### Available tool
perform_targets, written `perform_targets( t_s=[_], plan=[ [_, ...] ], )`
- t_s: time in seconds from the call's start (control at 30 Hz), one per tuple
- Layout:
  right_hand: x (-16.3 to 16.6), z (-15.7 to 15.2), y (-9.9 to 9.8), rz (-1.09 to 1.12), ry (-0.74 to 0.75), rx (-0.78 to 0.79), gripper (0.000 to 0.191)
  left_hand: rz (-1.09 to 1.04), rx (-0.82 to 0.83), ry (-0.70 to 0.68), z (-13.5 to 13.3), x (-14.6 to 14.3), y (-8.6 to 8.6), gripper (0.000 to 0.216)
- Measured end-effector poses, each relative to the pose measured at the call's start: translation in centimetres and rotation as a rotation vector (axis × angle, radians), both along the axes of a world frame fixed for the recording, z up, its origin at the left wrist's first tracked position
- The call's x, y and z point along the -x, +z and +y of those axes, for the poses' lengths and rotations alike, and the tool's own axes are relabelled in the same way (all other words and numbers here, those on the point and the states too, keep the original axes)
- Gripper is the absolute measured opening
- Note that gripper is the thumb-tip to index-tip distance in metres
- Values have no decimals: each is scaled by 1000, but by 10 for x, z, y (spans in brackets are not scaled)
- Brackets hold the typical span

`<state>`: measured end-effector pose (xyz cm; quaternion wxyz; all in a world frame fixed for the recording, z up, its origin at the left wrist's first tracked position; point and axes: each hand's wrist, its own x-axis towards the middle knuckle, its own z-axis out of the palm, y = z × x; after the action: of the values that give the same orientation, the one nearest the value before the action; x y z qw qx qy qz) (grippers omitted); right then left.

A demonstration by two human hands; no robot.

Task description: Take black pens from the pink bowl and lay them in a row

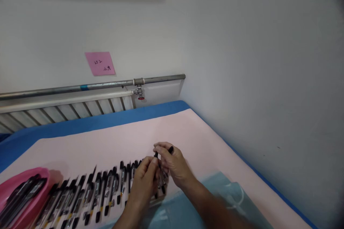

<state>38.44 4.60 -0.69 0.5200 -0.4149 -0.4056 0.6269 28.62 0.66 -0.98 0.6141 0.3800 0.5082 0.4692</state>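
My left hand (145, 177) is closed in a pinch on a pen (156, 154), whose black end sticks up past the thumb. Close against it, my right hand (174, 164) has its fingers curled, with the fingertips at that same black end. A short black piece that looks like a pen cap (171, 149) pokes out between the right thumb and index finger. Many clear-barrelled pens with black caps (99, 186) lie side by side in a row to the left of and beneath my hands. The lower part of the held pen is hidden by my fingers.
A pink basin (44, 182) holding dark pens stands at the lower left. Light blue plastic sheeting (185, 209) lies under my forearms. A pink sheet (120, 136) covers the blue-edged table, with a radiator (80, 109) behind and a wall (255, 78) close on the right.
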Motion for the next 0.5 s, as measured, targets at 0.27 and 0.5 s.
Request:
perform_targets(
  t_s=[0.27, 0.5],
  plan=[
    [-1, 0, 1, 28, 62, 20, 20, 104, -111, -19, 4, 5, -11, 38],
    [0, 0, 2, 6, -68, 6, 22, 173, -155, 18, 3, 5, -8, 36]
  ],
)
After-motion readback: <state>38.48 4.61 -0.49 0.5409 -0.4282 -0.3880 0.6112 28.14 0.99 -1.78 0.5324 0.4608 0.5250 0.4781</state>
